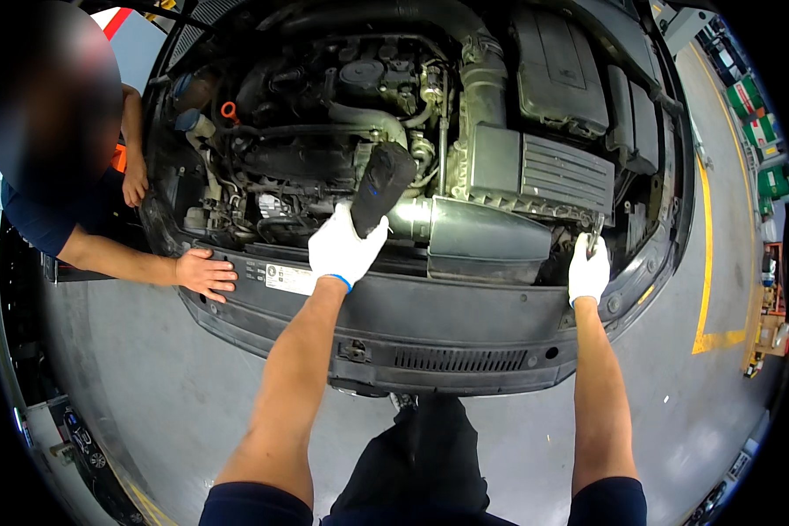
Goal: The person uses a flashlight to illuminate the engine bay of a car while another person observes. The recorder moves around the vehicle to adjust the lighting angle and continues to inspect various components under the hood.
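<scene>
In an open engine bay, my white-gloved left hand (346,245) is closed round a long, dark, block-shaped thing (384,186) whose exact kind I cannot make out. A bright patch of light falls on the air duct (491,230) just beside it. Over to the right, my gloved right hand (589,272) grips a slim metal hand tool (595,235). The tool's upper end meets the front right corner of the ribbed air filter box (565,175). Its tip is too small to tell apart from the parts there.
A co-worker's bare hand (207,273) rests on the front panel (456,309) at the left, and the other hand (135,184) is near the left fender. The engine (364,79) and a black covered box (561,74) lie farther back. Shelving with green boxes (773,182) stands at the far right.
</scene>
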A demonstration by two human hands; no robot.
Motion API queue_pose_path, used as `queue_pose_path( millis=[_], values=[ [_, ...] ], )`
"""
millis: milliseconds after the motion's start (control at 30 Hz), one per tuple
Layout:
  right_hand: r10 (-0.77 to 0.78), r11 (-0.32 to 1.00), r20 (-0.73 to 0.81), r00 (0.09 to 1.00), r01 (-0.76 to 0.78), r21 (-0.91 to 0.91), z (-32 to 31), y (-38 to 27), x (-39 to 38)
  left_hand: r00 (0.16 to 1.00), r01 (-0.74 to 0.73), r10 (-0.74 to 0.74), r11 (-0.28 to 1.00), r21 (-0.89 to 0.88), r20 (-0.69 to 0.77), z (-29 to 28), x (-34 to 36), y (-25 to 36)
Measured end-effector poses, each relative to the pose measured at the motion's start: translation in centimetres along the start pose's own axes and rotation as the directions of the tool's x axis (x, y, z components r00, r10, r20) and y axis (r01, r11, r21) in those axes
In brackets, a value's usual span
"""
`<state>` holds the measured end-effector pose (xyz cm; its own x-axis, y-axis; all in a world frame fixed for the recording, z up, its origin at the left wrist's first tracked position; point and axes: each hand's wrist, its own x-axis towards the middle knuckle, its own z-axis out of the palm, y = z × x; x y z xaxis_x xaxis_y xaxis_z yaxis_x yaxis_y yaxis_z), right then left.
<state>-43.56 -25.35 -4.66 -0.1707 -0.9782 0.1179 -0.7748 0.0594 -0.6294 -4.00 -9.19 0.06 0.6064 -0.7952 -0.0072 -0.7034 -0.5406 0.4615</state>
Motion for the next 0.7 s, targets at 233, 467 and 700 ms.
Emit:
queue_pose_path(
  millis=[233,467,700],
  values=[
    [0.034,0.999,0.039,0.999,-0.034,-0.002,-0.7,0.5,0.6,0.999,0.028,-0.027,1.0,-0.014,0.045,0.4,0.3,0.7],
    [0.039,0.993,0.06,0.997,-0.032,-0.114,-0.3,-1.1,-0.1,0.987,0.118,-0.116,0.993,-0.012,0.113,-1.8,-0.4,0.9],
    [0.042,0.999,0.073,0.996,-0.041,-0.024,0.1,3.5,1.2,0.998,0.002,-0.003,1.0,0.011,0.062,-0.5,0.2,0.6]
  ],
)
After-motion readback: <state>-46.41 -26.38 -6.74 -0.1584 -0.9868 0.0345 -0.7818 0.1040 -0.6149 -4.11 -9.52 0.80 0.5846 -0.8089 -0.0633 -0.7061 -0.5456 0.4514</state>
